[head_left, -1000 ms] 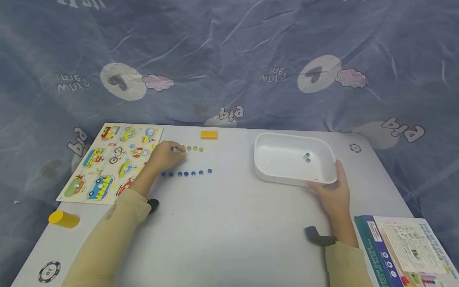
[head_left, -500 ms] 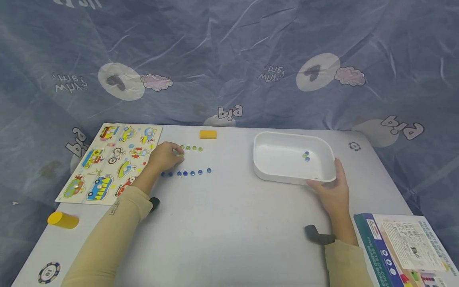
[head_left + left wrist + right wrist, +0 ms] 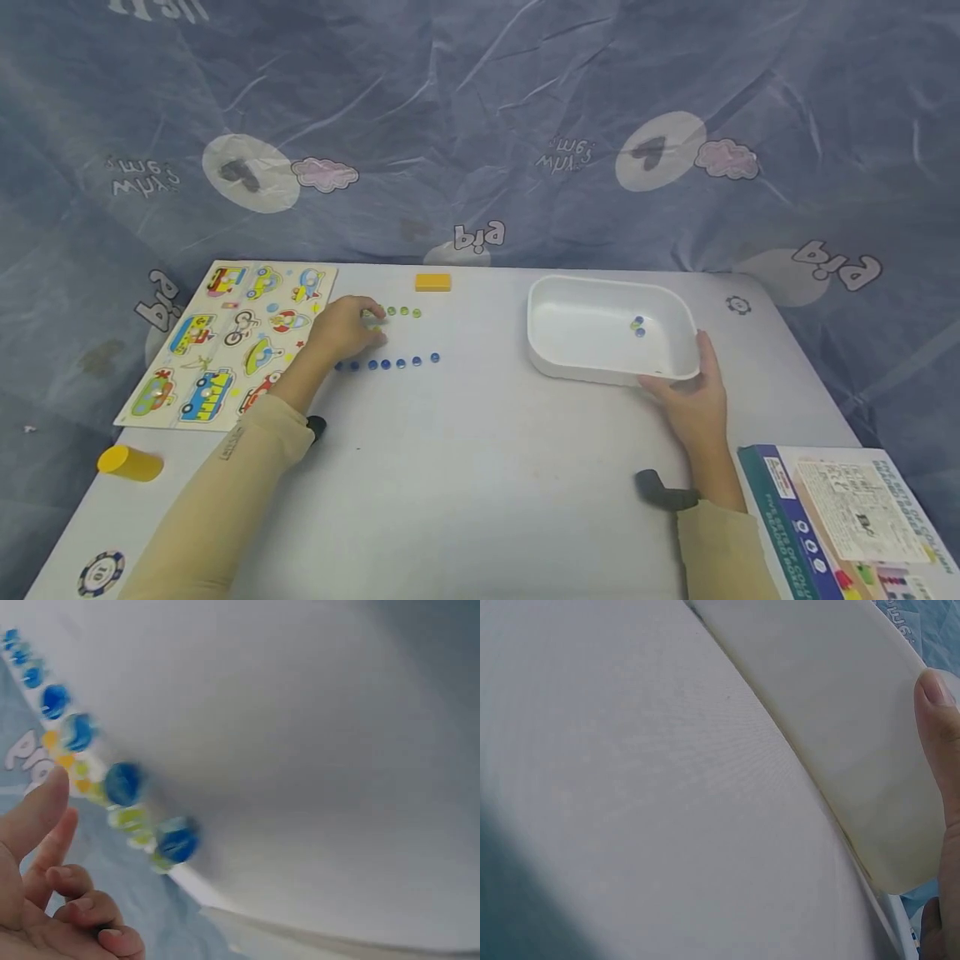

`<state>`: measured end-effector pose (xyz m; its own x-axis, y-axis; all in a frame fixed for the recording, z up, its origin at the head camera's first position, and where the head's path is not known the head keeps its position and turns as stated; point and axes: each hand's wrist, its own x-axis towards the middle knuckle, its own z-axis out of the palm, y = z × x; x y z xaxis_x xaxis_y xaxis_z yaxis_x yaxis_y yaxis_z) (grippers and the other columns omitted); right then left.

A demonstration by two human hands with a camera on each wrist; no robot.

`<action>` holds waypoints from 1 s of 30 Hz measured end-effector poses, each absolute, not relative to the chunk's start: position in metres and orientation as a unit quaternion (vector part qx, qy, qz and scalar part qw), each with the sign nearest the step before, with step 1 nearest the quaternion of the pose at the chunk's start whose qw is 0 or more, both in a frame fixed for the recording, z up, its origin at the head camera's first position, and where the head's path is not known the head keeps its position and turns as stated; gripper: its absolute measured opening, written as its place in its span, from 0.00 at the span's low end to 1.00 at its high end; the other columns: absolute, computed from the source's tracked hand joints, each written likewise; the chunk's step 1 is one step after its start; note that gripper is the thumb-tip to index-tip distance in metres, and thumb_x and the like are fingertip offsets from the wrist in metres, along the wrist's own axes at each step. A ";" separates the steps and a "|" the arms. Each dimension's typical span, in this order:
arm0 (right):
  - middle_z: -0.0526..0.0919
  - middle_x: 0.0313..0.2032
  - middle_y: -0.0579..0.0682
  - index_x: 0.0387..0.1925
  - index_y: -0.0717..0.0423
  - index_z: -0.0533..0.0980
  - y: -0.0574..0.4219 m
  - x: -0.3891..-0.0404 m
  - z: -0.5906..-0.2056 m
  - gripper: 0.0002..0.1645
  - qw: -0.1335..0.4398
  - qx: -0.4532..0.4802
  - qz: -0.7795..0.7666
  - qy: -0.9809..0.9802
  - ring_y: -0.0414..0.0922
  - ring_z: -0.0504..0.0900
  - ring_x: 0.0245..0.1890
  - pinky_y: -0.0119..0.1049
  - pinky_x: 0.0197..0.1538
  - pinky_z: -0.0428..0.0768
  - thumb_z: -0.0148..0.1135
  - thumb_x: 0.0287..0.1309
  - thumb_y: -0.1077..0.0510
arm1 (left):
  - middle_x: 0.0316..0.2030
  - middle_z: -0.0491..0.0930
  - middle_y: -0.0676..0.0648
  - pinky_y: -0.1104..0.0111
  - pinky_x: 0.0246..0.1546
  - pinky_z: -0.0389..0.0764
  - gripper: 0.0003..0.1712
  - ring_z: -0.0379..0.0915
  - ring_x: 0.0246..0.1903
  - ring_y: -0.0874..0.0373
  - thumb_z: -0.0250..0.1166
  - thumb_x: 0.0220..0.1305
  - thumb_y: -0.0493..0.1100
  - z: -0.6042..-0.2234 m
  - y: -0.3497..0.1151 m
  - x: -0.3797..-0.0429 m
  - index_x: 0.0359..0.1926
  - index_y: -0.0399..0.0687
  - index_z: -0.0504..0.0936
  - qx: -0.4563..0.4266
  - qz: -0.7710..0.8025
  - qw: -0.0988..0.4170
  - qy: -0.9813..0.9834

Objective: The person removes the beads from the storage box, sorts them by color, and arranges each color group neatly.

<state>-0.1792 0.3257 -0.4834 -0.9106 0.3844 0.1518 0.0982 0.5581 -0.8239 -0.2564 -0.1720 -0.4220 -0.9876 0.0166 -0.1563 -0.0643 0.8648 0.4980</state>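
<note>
My left hand [image 3: 347,327] is over the left end of a row of yellow-green glass marbles [image 3: 404,311], thumb and forefinger apart. A yellowish marble [image 3: 377,328] lies near the thumb tip. In the left wrist view, that hand [image 3: 56,892] has thumb and forefinger extended, the other fingers curled. Closer to me runs a row of blue glass marbles [image 3: 401,363], also large in the left wrist view [image 3: 122,784]. My right hand [image 3: 693,404] grips the near right corner of a white tray [image 3: 585,373], its thumb [image 3: 936,727] against the wall. Several marbles [image 3: 639,327] lie inside.
A puzzle board [image 3: 225,342] with vehicle pictures lies beneath the left forearm and wrist. A yellow block [image 3: 433,282] sits behind the marbles, a yellow cylinder [image 3: 131,463] at the left edge. Boxed goods [image 3: 847,508] occupy the near right corner. Patterned cloth [image 3: 480,125] hangs behind.
My left thumb and forefinger have spread apart, and a yellowish marble shows near the thumb. The right hand keeps its hold on the tray. The whole view has shifted slightly.
</note>
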 end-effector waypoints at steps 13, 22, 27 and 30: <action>0.47 0.71 0.26 0.71 0.24 0.43 0.326 -0.179 -0.485 0.66 0.161 -0.135 0.448 -0.869 0.36 0.44 0.74 0.47 0.75 0.42 0.77 0.37 0.40 | 0.44 0.78 0.44 0.56 0.43 0.73 0.23 0.73 0.42 0.50 0.70 0.54 0.49 -0.389 -0.138 -0.244 0.52 0.55 0.79 0.063 0.235 0.047 0.969; 0.47 0.72 0.30 0.71 0.26 0.42 0.326 -0.179 -0.484 0.66 0.161 -0.135 0.451 -0.868 0.39 0.44 0.75 0.48 0.75 0.42 0.76 0.38 0.41 | 0.31 0.73 0.50 0.67 0.30 0.68 0.19 0.66 0.29 0.57 0.69 0.56 0.49 -0.366 -0.043 -0.233 0.49 0.57 0.80 0.171 0.311 -0.020 0.935; 0.47 0.72 0.31 0.71 0.25 0.43 0.326 -0.179 -0.482 0.66 0.159 -0.137 0.452 -0.867 0.39 0.43 0.75 0.48 0.75 0.41 0.77 0.37 0.42 | 0.32 0.74 0.53 0.70 0.34 0.70 0.17 0.68 0.32 0.60 0.67 0.58 0.50 -0.367 0.023 -0.234 0.49 0.59 0.80 0.224 0.375 -0.025 0.899; 0.46 0.73 0.32 0.72 0.27 0.43 0.325 -0.179 -0.480 0.67 0.156 -0.134 0.457 -0.865 0.39 0.43 0.75 0.49 0.75 0.40 0.77 0.37 0.42 | 0.33 0.75 0.54 0.72 0.36 0.71 0.16 0.70 0.33 0.62 0.67 0.58 0.50 -0.370 0.062 -0.238 0.48 0.59 0.80 0.256 0.402 -0.024 0.879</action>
